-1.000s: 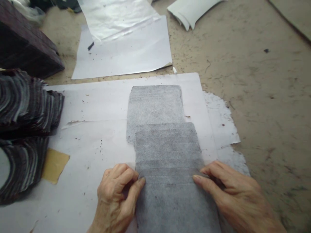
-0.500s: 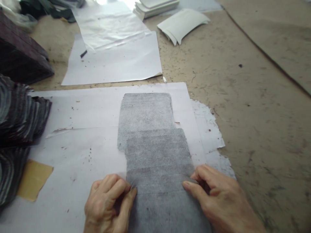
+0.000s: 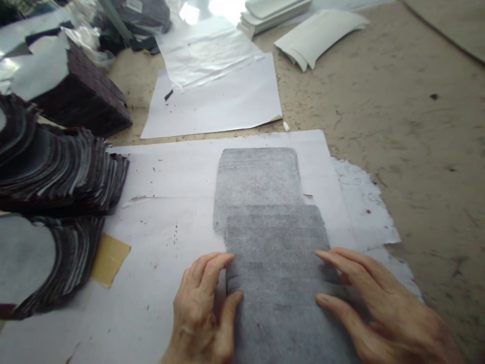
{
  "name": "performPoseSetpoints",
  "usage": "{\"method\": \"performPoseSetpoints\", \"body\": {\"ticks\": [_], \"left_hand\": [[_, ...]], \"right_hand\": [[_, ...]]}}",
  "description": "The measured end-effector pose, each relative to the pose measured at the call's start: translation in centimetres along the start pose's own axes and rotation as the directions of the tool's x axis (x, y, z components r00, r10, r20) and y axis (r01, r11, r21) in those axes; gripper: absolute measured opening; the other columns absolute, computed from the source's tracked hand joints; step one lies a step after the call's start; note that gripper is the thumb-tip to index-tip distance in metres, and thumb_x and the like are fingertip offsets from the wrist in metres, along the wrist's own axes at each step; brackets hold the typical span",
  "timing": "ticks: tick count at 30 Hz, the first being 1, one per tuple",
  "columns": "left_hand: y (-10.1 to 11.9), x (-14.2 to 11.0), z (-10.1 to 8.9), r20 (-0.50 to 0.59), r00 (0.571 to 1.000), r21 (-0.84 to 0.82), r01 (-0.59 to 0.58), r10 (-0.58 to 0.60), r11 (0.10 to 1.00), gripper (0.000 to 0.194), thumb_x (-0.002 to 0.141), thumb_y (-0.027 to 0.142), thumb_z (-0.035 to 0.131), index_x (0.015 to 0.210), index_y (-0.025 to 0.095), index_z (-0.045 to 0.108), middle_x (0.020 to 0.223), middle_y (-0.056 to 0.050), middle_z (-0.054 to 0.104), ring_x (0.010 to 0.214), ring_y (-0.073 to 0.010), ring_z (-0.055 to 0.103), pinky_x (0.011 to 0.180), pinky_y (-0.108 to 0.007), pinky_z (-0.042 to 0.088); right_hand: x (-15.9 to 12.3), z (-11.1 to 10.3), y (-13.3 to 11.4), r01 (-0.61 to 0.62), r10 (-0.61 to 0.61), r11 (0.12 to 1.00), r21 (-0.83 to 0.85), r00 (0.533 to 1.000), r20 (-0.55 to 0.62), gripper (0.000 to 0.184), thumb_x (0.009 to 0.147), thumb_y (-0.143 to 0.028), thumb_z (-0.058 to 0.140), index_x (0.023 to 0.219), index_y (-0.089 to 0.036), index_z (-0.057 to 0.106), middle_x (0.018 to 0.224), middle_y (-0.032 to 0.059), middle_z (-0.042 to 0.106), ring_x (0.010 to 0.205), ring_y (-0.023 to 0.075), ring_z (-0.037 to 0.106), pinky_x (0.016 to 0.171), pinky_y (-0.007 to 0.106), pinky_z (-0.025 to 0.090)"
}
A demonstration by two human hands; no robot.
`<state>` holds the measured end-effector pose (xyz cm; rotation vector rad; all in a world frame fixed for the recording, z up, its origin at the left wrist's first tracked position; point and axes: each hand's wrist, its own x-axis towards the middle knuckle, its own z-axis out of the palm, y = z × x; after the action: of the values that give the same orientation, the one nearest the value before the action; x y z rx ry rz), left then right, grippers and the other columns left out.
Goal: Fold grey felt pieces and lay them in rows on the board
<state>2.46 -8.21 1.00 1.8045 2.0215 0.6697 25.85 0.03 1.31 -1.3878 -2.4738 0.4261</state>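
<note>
A long grey felt-like sheet lies lengthwise before me, faint lines running across it. Its far end overlaps a lighter grey sheet, which sits slightly to the left. My left hand rests at the near sheet's left edge, thumb and forefinger apart on the cloth. At the opposite edge, my right hand also has its thumb and fingers spread, the tips touching the sheet. The near end of the sheet runs out of the picture.
White paper lies under the sheets. Stacks of dark curved pieces stand at the left, beside a yellow-brown scrap and a dark block. Farther back are loose white papers and cream curved pieces.
Both hands have gone from pinching the sheet's edges to resting on them with thumb and fingers apart. The camera view has shifted; the sheets look about the same.
</note>
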Motion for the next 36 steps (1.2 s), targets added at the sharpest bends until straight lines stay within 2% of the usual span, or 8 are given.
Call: {"method": "performPoseSetpoints", "body": {"ticks": [5, 8, 17, 23, 27, 30, 34, 36], "left_hand": [[-0.3, 0.7, -0.4, 0.065, 0.998, -0.008, 0.018, -0.017, 1.000, 0.018, 0.072, 0.017, 0.056, 0.089, 0.021, 0.049, 0.076, -0.001, 0.054, 0.070, -0.0167, 0.055, 0.059, -0.029, 0.049], [-0.3, 0.8, -0.6, 0.109, 0.994, 0.009, 0.004, -0.005, 1.000, 0.008, 0.075, 0.019, 0.054, 0.074, 0.021, 0.047, 0.066, 0.002, 0.050, 0.061, -0.0133, 0.053, 0.055, -0.025, 0.046], [-0.8, 0.9, -0.1, 0.095, 0.996, 0.042, -0.008, 0.004, 0.999, 0.017, 0.083, 0.020, 0.047, 0.066, 0.020, 0.044, 0.061, 0.002, 0.046, 0.057, -0.0112, 0.049, 0.053, -0.023, 0.039], [-0.7, 0.8, 0.0, 0.098, 0.995, 0.061, -0.007, 0.001, 0.998, 0.018, 0.084, 0.020, 0.046, 0.066, 0.020, 0.042, 0.062, 0.002, 0.045, 0.057, -0.0116, 0.048, 0.054, -0.024, 0.038], [-0.3, 1.0, 0.2, 0.050, 0.999, 0.070, 0.018, -0.021, 0.997, 0.020, 0.084, 0.022, 0.045, 0.064, 0.019, 0.042, 0.061, 0.002, 0.044, 0.056, -0.0119, 0.047, 0.054, -0.025, 0.037], [-0.2, 0.9, 0.4, 0.032, 0.999, 0.070, 0.036, -0.038, 0.997, 0.019, 0.083, 0.023, 0.049, 0.065, 0.019, 0.045, 0.063, 0.002, 0.046, 0.057, -0.0118, 0.048, 0.055, -0.025, 0.038], [-0.4, 0.1, -0.1, -0.095, 0.985, -0.040, 0.138, -0.141, 0.990, 0.005, 0.081, 0.024, 0.054, 0.081, 0.020, 0.054, 0.075, 0.001, 0.053, 0.067, -0.0108, 0.052, 0.062, -0.022, 0.042], [-0.3, -0.7, -0.5, -0.179, 0.967, -0.101, 0.166, -0.182, 0.981, 0.011, 0.083, 0.021, 0.052, 0.093, 0.021, 0.056, 0.085, 0.001, 0.056, 0.075, -0.0104, 0.054, 0.069, -0.021, 0.042]], "right_hand": [[0.8, -0.7, -0.2, -0.073, 0.071, 0.996, 0.054, 0.997, 0.042, 0.020, 0.072, -0.030, 0.057, 0.090, -0.023, 0.052, 0.075, 0.0002, 0.061, 0.061, 0.0152, 0.060, 0.051, 0.024, 0.049], [0.5, -0.8, -0.5, -0.126, 0.124, 0.991, 0.038, 0.992, 0.034, 0.010, 0.074, -0.032, 0.055, 0.075, -0.023, 0.051, 0.064, -0.0019, 0.058, 0.055, 0.0140, 0.058, 0.047, 0.023, 0.048], [-0.3, -0.3, -0.7, -0.265, 0.256, 0.961, 0.083, 0.960, 0.111, 0.019, 0.081, -0.035, 0.050, 0.066, -0.024, 0.050, 0.061, -0.0030, 0.056, 0.055, 0.0121, 0.057, 0.046, 0.020, 0.044], [0.7, -0.7, -1.5, -0.317, 0.313, 0.941, 0.122, 0.948, 0.047, 0.023, 0.076, -0.031, 0.050, 0.055, -0.022, 0.044, 0.050, -0.0045, 0.050, 0.043, 0.0101, 0.050, 0.040, 0.020, 0.039], [0.8, -0.4, -1.6, -0.314, 0.311, 0.947, 0.075, 0.949, 0.050, 0.023, 0.074, -0.031, 0.051, 0.055, -0.022, 0.042, 0.050, -0.0043, 0.049, 0.043, 0.0111, 0.050, 0.038, 0.022, 0.037], [0.3, -0.1, -1.7, -0.315, 0.315, 0.949, 0.005, 0.949, -0.010, 0.017, 0.076, -0.035, 0.050, 0.065, -0.022, 0.048, 0.055, -0.0029, 0.052, 0.047, 0.0131, 0.053, 0.040, 0.024, 0.039], [-0.7, -0.6, -2.3, -0.332, 0.320, 0.942, -0.053, 0.933, -0.167, 0.019, 0.084, -0.036, 0.046, 0.087, -0.020, 0.054, 0.072, 0.0015, 0.058, 0.058, 0.0140, 0.057, 0.054, 0.026, 0.046], [-1.3, -1.1, -2.5, -0.311, 0.291, 0.947, -0.073, 0.934, -0.205, 0.019, 0.087, -0.034, 0.044, 0.094, -0.020, 0.054, 0.080, 0.0027, 0.058, 0.067, 0.0145, 0.058, 0.064, 0.028, 0.046]]}}
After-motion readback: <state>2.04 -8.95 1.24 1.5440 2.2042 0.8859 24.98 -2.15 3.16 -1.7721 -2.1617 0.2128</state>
